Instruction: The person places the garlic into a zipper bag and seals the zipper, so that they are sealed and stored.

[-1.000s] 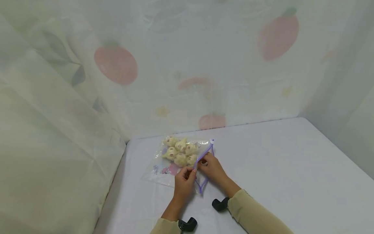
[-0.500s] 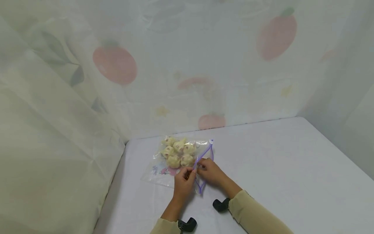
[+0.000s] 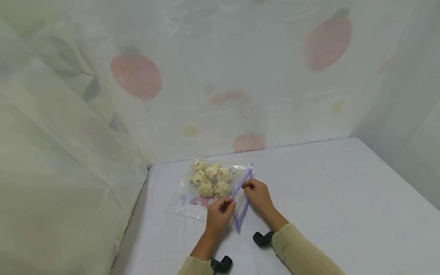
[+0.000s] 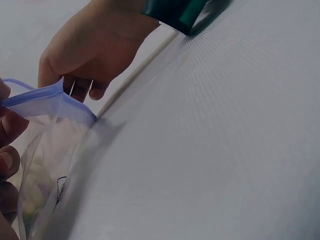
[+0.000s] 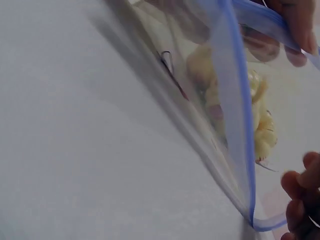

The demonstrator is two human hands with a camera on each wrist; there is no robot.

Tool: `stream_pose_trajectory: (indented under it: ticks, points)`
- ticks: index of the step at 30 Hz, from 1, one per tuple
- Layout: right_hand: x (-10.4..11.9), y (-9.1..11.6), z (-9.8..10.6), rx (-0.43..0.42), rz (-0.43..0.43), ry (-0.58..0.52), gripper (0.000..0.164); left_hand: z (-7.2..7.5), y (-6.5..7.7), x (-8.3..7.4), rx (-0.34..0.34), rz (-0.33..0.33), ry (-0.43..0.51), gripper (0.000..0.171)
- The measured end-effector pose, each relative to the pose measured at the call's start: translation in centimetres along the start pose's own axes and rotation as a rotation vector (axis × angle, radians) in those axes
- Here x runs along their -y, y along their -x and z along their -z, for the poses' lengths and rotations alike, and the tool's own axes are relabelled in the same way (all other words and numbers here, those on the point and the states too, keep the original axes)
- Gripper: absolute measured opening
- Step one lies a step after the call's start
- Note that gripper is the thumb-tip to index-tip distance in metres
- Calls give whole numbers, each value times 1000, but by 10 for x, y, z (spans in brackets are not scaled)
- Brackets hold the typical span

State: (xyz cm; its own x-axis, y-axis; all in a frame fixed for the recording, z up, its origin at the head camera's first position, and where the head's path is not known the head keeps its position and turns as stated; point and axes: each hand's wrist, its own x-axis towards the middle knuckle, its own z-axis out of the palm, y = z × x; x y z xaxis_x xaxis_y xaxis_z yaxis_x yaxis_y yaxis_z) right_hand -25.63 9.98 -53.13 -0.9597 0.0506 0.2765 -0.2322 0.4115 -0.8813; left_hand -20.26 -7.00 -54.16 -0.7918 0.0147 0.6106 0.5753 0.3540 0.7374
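Note:
A clear zip bag point(image 3: 192, 210) with a purple zip edge and a printed picture lies on the table. Several garlic bulbs point(image 3: 206, 189) sit inside it, two of them near the mouth. My left hand point(image 3: 218, 215) pinches the near side of the bag's mouth; its fingers point(image 4: 12, 125) show at the edge of the left wrist view. My right hand point(image 3: 259, 196) is at the far side of the mouth, beside the purple edge. In the right wrist view its fingers point(image 5: 295, 187) are loosely curled and nothing shows between them.
White cloth covers the table point(image 3: 326, 198). A pale fruit-print curtain point(image 3: 268, 76) hangs behind, and another point(image 3: 62, 172) at the left. Black wrist devices point(image 3: 221, 264) sit at both sleeves.
My right hand has drawn back out of the bag's mouth to the right. Nearest the mouth, the garlic bulbs have shifted slightly left. The left hand keeps its pinch, moving slightly right.

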Motion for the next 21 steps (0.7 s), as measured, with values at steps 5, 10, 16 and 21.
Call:
stream_pose_trajectory:
  ticks: [5, 10, 16, 21]
  points:
    - [-3, -5, 6, -117, -108, -99, 17, 2, 1, 7, 24, -91, -42, 11]
    - [-7, -9, 11, -83, -134, -189, 36, 2, 1, 6, 82, -163, -116, 28]
    - [-13, -13, 14, -31, -93, -199, 36, 2, 1, 3, 200, -208, -234, 30]
    - [-19, -17, 17, -25, -124, -208, 33, 4, 2, -2, 322, -138, -275, 28]
